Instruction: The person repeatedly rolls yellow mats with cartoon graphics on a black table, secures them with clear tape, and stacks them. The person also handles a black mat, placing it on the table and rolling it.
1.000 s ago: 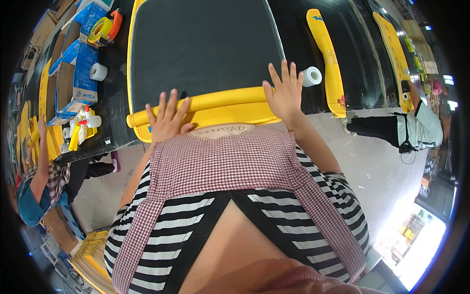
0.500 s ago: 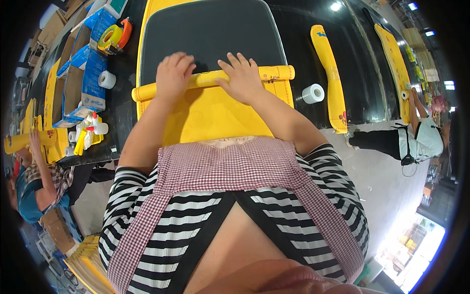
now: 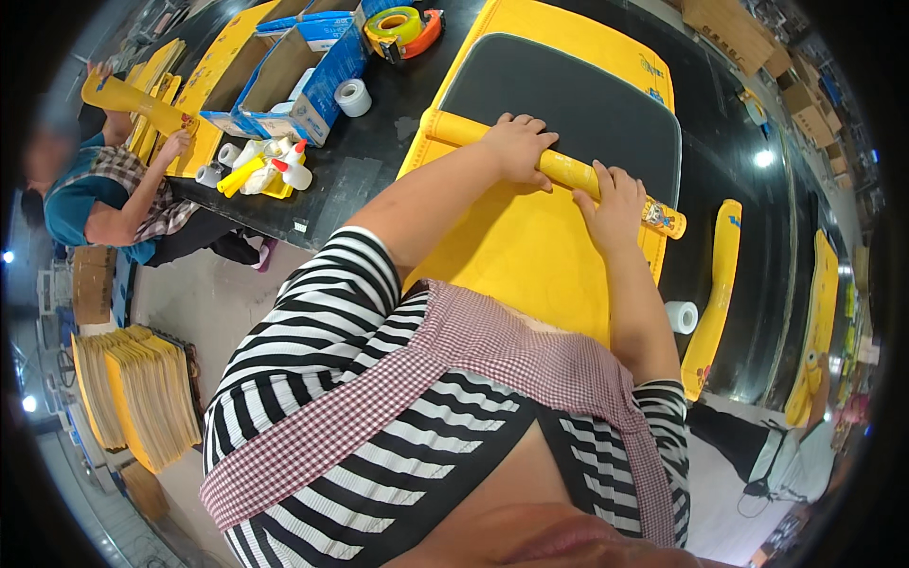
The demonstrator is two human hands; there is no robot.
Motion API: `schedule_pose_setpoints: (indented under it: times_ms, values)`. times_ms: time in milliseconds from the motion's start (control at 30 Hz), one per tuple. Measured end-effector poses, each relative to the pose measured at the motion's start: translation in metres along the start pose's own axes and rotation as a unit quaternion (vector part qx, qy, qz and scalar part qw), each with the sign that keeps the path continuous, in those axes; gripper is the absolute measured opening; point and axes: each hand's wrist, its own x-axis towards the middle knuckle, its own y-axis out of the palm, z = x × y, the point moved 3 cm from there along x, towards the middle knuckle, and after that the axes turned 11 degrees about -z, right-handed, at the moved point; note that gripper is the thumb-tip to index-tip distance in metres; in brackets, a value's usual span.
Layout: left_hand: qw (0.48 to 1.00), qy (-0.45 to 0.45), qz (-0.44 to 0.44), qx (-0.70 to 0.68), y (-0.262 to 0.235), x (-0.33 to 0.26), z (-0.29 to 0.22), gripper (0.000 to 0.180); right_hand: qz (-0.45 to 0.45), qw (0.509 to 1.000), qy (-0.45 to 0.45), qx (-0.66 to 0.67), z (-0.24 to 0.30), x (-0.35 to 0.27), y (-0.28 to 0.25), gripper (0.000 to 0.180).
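A yellow roll [image 3: 568, 172] with a small printed pattern at its right end lies across a wide yellow sheet [image 3: 530, 251]. My left hand [image 3: 516, 150] rests over the roll left of its middle, fingers curved across the top. Toward the right end, my right hand [image 3: 615, 213] wraps it with bent fingers and the thumb on the near side. Beyond the roll, a black panel [image 3: 568, 99] with rounded corners and a pale edge lies on the yellow material. Both palms hide parts of the roll.
Left on the black table [image 3: 346, 194] are a blue carton [image 3: 327, 85], tape dispenser [image 3: 407, 38], white roll [image 3: 353, 97] and glue bottles [image 3: 295, 170]. Rightward lie a white tape roll [image 3: 681, 317] and long yellow roll [image 3: 717, 293]. A co-worker [image 3: 114, 194] handles yellow material at far left.
The whole view has swung, so the table appears turned and more shows on the left. My hands stay on the yellow roll, their fingers now more curled and less spread.
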Motion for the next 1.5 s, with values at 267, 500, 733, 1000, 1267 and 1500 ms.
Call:
schedule_pose_setpoints:
  times_ms: [267, 500, 733, 1000, 1267, 1500]
  values:
    - [0.995, 0.081, -0.060, -0.026, 0.002, 0.010, 0.017, 0.064, 0.170, 0.982, 0.072, -0.041, -0.002, 0.019, 0.007, 0.062]
    - [0.990, 0.062, -0.125, 0.005, 0.019, -0.021, 0.006, 0.042, 0.151, 0.987, 0.046, -0.020, -0.023, 0.004, -0.009, 0.053]
    - [0.979, 0.125, -0.157, 0.038, 0.017, -0.076, -0.027, 0.034, 0.069, 0.998, -0.002, 0.010, -0.017, -0.052, -0.026, 0.047]
    - [0.980, 0.090, -0.146, -0.104, 0.007, -0.192, -0.031, 0.045, 0.146, 0.986, 0.035, 0.071, 0.015, -0.118, -0.093, 0.059]
    - [0.935, -0.239, -0.261, -0.001, 0.001, -0.265, 0.025, 0.038, 0.105, 0.952, 0.255, 0.131, -0.049, -0.169, -0.106, 0.044]
    - [0.903, -0.329, -0.257, -0.104, -0.007, -0.276, 0.026, 0.032, -0.025, 0.831, 0.466, 0.303, -0.045, -0.201, -0.111, 0.030]
